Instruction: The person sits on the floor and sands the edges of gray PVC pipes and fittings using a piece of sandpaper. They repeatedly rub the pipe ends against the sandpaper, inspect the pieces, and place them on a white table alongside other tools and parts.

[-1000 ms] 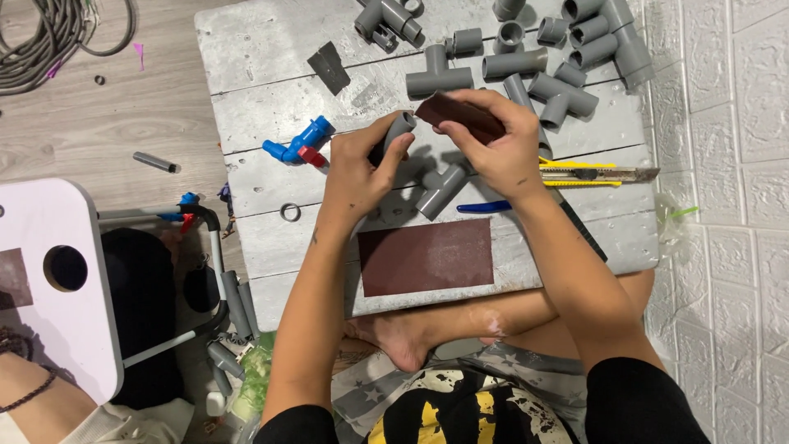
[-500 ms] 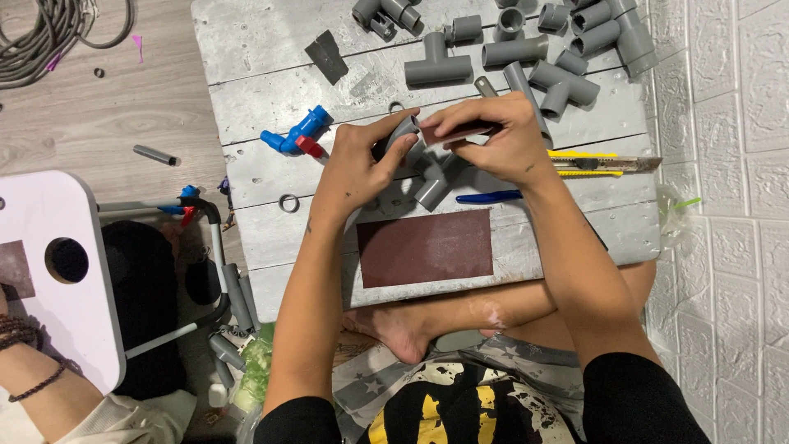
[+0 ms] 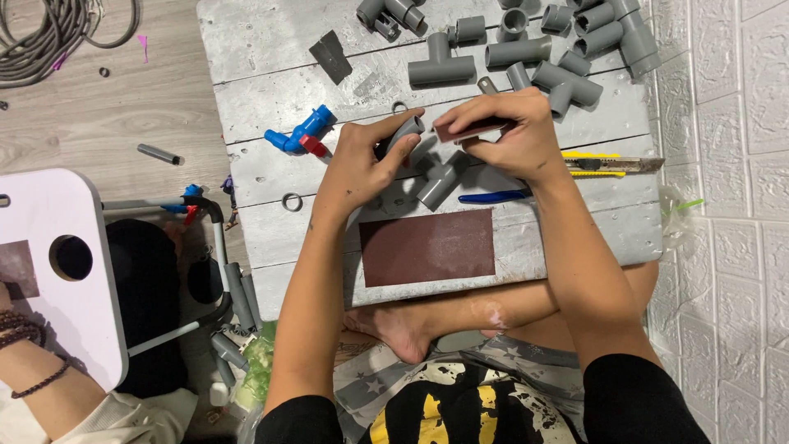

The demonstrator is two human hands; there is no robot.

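My left hand grips a short grey pipe fitting over a pale wooden board. My right hand pinches a folded piece of dark brown sandpaper right beside the fitting's open end. Below both hands a larger sheet of brown sandpaper lies flat on the board. A grey elbow fitting rests just under my hands.
Several grey pipe fittings crowd the board's far right, with a grey tee. A blue valve with red handle, a yellow utility knife, a blue pen and a small ring lie nearby. Another person's arm is at lower left.
Both hands have come closer together. The right hand has brought the sandpaper piece down to the end of the fitting held in the left hand.
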